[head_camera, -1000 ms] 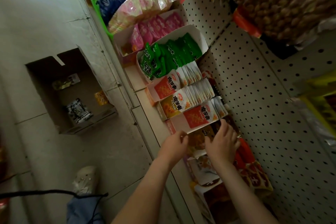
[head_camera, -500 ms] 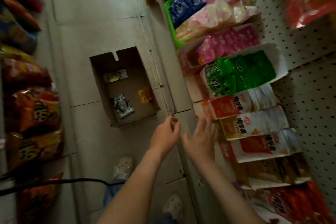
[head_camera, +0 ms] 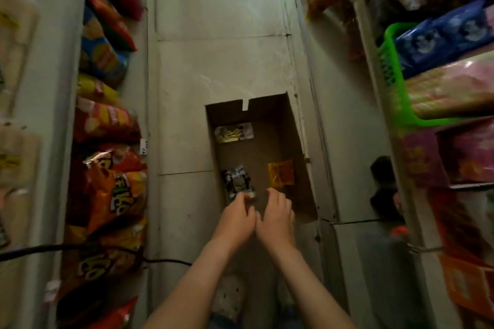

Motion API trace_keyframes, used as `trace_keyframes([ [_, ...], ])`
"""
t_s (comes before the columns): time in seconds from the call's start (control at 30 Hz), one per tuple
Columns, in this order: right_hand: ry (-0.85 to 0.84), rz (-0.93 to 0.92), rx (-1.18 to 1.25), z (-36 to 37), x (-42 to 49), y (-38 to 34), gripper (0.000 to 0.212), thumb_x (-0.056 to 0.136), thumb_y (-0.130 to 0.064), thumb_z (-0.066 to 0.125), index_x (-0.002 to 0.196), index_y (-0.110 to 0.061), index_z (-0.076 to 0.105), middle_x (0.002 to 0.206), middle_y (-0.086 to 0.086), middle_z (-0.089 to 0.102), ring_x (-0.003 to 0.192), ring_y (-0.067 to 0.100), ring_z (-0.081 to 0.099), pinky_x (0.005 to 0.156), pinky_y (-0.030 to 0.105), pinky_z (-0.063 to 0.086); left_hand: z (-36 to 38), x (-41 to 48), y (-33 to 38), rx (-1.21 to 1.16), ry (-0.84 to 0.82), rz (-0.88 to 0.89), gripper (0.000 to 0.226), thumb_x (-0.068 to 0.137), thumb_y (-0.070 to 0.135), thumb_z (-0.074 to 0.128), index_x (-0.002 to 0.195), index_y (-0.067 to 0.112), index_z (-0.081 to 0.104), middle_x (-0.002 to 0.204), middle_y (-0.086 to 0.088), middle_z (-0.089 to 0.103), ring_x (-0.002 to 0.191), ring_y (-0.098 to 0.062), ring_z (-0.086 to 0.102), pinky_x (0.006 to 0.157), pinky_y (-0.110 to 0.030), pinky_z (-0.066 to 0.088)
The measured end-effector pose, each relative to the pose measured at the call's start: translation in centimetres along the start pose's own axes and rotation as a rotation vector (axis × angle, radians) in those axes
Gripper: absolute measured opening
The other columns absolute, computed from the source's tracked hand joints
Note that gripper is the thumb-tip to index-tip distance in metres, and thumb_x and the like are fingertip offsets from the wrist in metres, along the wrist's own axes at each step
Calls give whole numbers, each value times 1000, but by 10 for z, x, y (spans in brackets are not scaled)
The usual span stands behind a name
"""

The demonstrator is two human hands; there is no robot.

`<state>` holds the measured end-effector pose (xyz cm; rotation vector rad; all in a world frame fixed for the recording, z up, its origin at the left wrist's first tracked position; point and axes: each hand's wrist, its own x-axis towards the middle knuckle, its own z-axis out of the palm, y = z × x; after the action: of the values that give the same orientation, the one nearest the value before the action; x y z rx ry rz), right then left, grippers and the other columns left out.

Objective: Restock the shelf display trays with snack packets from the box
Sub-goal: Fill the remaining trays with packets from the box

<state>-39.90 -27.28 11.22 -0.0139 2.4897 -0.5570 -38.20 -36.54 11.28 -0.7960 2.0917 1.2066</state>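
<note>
On the aisle floor: open cardboard box [head_camera: 299, 141], holding a black packet [head_camera: 238, 180], orange packet [head_camera: 281, 173], yellow packet [head_camera: 234, 133].
Left hand [head_camera: 236, 218]: fingertips [head_camera: 240, 198] at black packet's near edge; grip unclear.
Right hand [head_camera: 276, 215]: loosely curled, empty, just short of orange packet.

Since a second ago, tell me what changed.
Both hands left the shelf and came to the box. The left hand reaches the black packet, and the right hand hovers short of the orange packet. Whether the left has a grip is unclear. The yellow packet and both others lie as before.
</note>
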Motion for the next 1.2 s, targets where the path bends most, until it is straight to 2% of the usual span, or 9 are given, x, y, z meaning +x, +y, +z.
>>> trace_keyframes([
  [0.17, -128, 61, -36, 56, 78, 27, 66, 91, -18, 57, 147, -15, 23, 149, 2, 31, 136, 19, 28, 111, 33, 29, 24, 81, -32, -54, 30, -146, 39, 98, 17, 47, 136, 13, 42, 129, -10, 56, 114, -25, 55, 86, -27, 41],
  [0.27, -159, 80, -177, 81, 143, 58, 76, 88, -13, 62, 149, -15, 17, 151, 4, 28, 139, 23, 27, 112, 36, 30, 49, 143, -48, -137, 47, -258, 45, 98, 19, 50, 141, 14, 37, 133, -11, 51, 118, -27, 53, 93, -31, 45],
  [0.53, -208, 85, -670, 123, 248, 113, 94, 89, -20, 63, 152, -17, -7, 158, 14, 5, 143, 32, 14, 111, 43, 29, 102, 251, -91, -390, 221, -639, 88, 88, 19, 68, 151, 7, 7, 156, -16, 18, 141, -36, 26, 111, -43, 31],
  [0.63, -218, 47, -980, 138, 261, 116, 74, 91, -22, 57, 150, -10, 15, 148, 14, 25, 134, 29, 27, 107, 39, 29, 121, 273, -105, -337, 241, -654, 100, 81, 29, 75, 151, 8, 6, 156, -16, 10, 141, -37, 18, 111, -48, 28],
  [0.73, -306, 27, -1136, 149, 269, 121, 50, 95, -24, 49, 142, -13, 37, 146, 13, 29, 132, 30, 25, 108, 40, 24, 138, 286, -109, -86, 274, -593, 106, 78, 45, 75, 149, 9, 6, 153, -18, 11, 140, -36, 18, 109, -49, 29],
  [0.83, -355, 19, -1148, 152, 274, 120, 46, 96, -28, 48, 139, -14, 42, 146, 12, 32, 134, 29, 24, 109, 41, 21, 152, 296, -107, 298, 262, -494, 98, 87, 49, 64, 149, 2, 5, 151, -23, 18, 138, -36, 25, 107, -47, 34],
  [0.93, -384, 60, -960, 149, 278, 116, 31, 97, -21, 44, 127, -19, 53, 134, 6, 51, 126, 25, 42, 102, 37, 31, 151, 301, -99, 448, 167, -466, 65, 103, 21, 38, 148, -7, 1, 147, -38, 24, 136, -46, 31, 104, -47, 40],
  [1.07, -286, 40, -808, 125, 258, 97, 30, 98, -18, 41, 127, -12, 49, 129, 9, 53, 121, 27, 47, 98, 37, 38, 120, 274, -85, 181, 167, -368, 41, 102, 10, 35, 142, 3, 29, 134, -20, 51, 121, -31, 54, 91, -37, 48],
  [1.2, -106, 26, -618, 79, 219, 62, 26, 95, -18, 49, 121, -12, 52, 122, 8, 58, 117, 25, 50, 97, 36, 39, 72, 212, -56, -216, 112, -329, 27, 98, 13, 48, 125, 12, 52, 121, -9, 58, 108, -23, 56, 85, -32, 45],
])
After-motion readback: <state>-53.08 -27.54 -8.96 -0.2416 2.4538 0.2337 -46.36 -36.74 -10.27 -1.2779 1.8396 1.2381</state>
